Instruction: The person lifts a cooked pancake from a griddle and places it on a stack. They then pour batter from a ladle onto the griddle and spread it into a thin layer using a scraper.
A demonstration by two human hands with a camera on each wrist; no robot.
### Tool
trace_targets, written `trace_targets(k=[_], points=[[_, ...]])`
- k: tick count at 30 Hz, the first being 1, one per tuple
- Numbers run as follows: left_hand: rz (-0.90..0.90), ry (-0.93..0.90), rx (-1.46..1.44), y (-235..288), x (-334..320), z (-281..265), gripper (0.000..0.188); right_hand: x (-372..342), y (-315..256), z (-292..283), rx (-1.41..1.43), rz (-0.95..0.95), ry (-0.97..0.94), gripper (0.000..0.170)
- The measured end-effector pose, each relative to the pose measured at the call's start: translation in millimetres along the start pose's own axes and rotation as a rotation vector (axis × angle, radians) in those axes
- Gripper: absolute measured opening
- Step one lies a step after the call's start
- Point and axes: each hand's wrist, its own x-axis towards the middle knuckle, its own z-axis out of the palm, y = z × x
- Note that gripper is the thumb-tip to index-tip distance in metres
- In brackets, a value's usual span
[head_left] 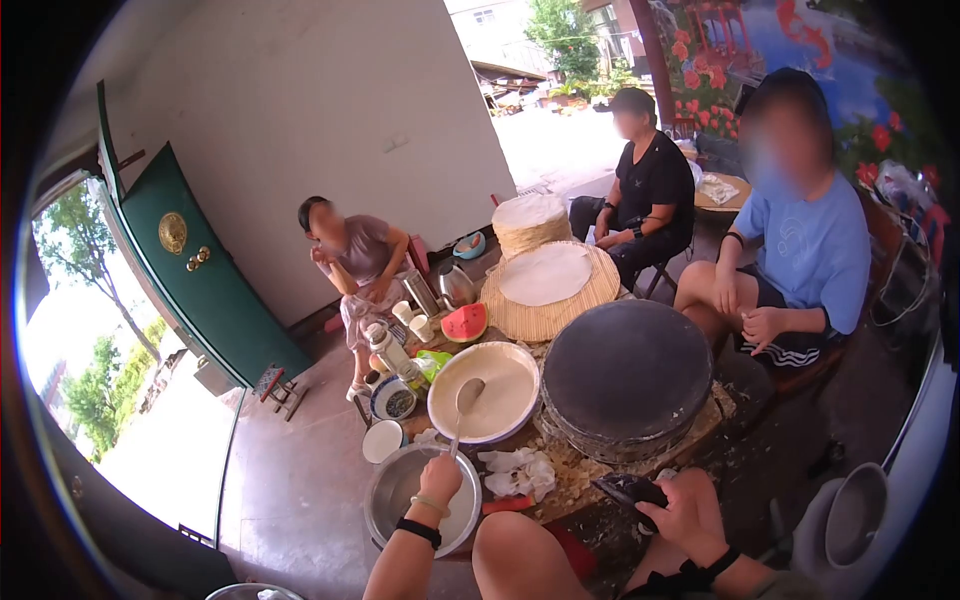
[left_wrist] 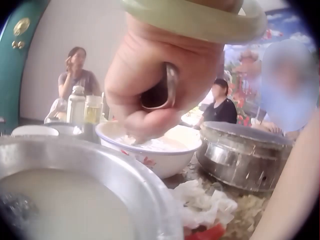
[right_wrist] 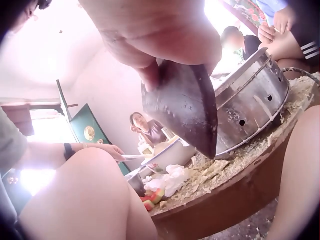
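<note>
Metal ladle in left hand

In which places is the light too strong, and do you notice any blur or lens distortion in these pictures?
Head view: white glare on the ground beyond the green door; rounded black edges suggest a wide-angle lens. Left wrist view: hazy, soft detail, even on the left hand. Right wrist view: ceiling overexposed at upper left, the scraper much darker.

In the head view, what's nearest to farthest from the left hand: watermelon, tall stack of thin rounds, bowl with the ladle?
1. Bowl with the ladle, just ahead
2. Watermelon, beyond the bowl
3. Stack of thin rounds, farthest back
</note>
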Motion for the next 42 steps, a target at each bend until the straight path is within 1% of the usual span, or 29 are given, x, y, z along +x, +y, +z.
trace_targets(k=[1,4,5,7,10,13,16,19,21,22,23,26,29,32,35,38,41,42], points=[[0.05,-0.023,-0.059,-12.2,16.2,17.9,0.02,-0.3,1.7,-1.3,-0.034,-0.019,0.0,0.03],[-0.435,-0.547,-1.109,-19.8,34.2,12.3,0.022,-1.8,13.7,-0.6,0.008,0.035,-0.007,0.032],[-0.513,-0.593,-1.305,-22.4,31.4,10.4,0.022,-2.9,16.0,0.1,-0.015,0.005,0.006,0.031],[-0.654,-0.681,-1.694,-7.9,12.9,-21.0,0.022,-2.2,19.1,-0.4,-0.06,-0.059,0.045,0.031],[-0.548,-0.739,-1.922,-16.1,1.8,-57.9,0.02,-1.9,10.7,-5.5,0.035,0.073,0.007,0.03],[-0.483,-0.604,-1.767,-5.9,-11.0,-112.7,0.02,1.4,4.5,-9.3,0.011,0.004,0.036,0.028],[-0.276,-0.338,-1.521,7.3,-25.5,-162.8,0.018,4.3,3.4,-9.8,0.056,0.007,0.039,0.028],[-0.183,-0.086,-1.274,26.2,-40.4,-205.8,0.016,5.7,3.3,-7.9,0.127,0.071,0.033,0.027],[-0.104,0.032,-1.087,34.7,-48.6,-227.2,0.014,6.4,2.5,-7.6,0.111,0.073,0.017,0.026],[-0.065,0.088,-0.992,35.2,-50.1,-232.2,0.013,6.3,2.0,-7.6,0.102,0.075,0.01,0.026],[-0.018,0.133,-0.928,28.3,-47.7,-233.6,0.017,6.4,1.6,-7.6,0.108,0.086,0.0,0.027],[0.184,0.467,-0.352,33.1,-52.4,-233.8,0.026,6.4,-1.9,-7.7,0.107,0.1,-0.011,0.027],[0.198,0.577,-0.164,60.7,-76.6,-234.8,0.037,6.8,-7.3,-7.8,0.076,0.069,0.004,0.026],[0.042,0.52,-0.054,62.7,-82.2,-222.3,0.041,7.9,-3.6,-5.9,0.052,0.041,0.011,0.025],[0.053,0.551,-0.054,57.8,-83.9,-210.1,0.045,8.5,-3.0,-4.4,0.042,0.054,-0.004,0.024],[0.132,0.572,-0.081,45.1,-80.9,-187.2,0.047,8.9,-3.0,-4.1,0.04,0.08,-0.03,0.025],[0.054,0.351,-0.046,43.5,-79.9,-157.3,0.048,7.1,-4.9,-1.3,0.077,0.083,-0.046,0.027],[0.045,0.314,-0.009,41.4,-76.8,-141.6,0.048,4.8,-2.4,1.3,0.099,0.086,-0.051,0.027]])
